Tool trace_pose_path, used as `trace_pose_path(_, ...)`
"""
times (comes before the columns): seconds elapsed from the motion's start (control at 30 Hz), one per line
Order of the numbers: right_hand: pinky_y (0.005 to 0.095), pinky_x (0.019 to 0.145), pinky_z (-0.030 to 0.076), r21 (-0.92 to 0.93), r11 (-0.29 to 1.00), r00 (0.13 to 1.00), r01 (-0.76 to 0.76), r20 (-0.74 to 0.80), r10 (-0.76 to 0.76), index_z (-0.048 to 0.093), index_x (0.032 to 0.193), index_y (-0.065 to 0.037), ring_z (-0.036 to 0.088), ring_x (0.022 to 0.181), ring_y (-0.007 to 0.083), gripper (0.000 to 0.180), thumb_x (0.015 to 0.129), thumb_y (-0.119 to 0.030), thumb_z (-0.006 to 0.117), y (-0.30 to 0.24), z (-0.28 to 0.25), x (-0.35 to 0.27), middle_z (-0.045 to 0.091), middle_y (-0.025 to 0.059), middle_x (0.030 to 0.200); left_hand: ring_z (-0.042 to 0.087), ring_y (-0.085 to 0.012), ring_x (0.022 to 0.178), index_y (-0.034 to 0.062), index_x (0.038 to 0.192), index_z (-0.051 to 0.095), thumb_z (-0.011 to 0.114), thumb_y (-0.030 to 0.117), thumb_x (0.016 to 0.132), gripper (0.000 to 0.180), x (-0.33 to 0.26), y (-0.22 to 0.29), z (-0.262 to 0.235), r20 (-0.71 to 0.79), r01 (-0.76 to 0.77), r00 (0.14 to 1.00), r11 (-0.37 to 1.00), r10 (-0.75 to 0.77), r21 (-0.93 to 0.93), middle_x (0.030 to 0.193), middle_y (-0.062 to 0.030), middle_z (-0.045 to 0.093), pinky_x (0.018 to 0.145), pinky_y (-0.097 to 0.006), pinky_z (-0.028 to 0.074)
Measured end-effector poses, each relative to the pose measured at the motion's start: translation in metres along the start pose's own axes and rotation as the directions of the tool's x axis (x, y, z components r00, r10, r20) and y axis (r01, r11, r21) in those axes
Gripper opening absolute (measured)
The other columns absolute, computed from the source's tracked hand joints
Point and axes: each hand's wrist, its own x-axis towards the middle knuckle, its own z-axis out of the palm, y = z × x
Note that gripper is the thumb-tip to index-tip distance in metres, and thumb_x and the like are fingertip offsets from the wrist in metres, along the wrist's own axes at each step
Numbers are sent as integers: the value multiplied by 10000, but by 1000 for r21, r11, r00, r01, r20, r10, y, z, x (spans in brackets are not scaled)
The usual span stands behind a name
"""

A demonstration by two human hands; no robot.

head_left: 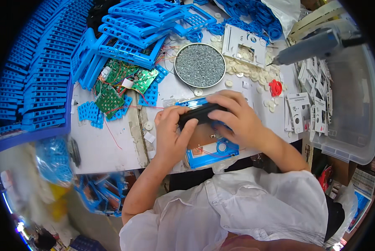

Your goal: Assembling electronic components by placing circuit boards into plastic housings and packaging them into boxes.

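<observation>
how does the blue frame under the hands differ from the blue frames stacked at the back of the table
The blue frame under the hands lies flat and alone at the table's near edge, while the stacked blue frames are heaped at angles. It carries a black part gripped by the left hand and right hand; the stacked ones look bare. Both are bright blue plastic.

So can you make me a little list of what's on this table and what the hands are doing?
Left hand: grips the left end of a flat black rectangular part
Right hand: fingers pressed over the right end of the same part
Under the hands: blue plastic frame with thin wires
Behind: round metal tin of small silver screws
Left of tin: green circuit boards with red wires
Far left: stacked blue plastic frames
Right: grey electric screwdriver, clear plastic bin
</observation>
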Motion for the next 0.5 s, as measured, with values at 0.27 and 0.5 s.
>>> trace_pose_path(0.27,400,875,551,266,959,974,-94,225,33,651,1208,-94,653,1036,318,487,740,-96,785,31,-23,17,677,118,1153,625,-275,963,9,1255,580,790,96,833,480,-20,25,-1,-102,-13,994,960,44,281,1051,-141,629,813,-373,504)
trace_pose_path(0.5,394,847,563,240,968,959,-72,283,1,659,1238,-105,674,997,316,493,759,-97,776,38,-26,27,658,134,1169,668,-290,769,32,1002,708,749,25,851,156,-32,26,8,-86,-74,990,931,112,358,877,-114,666,676,-371,534)
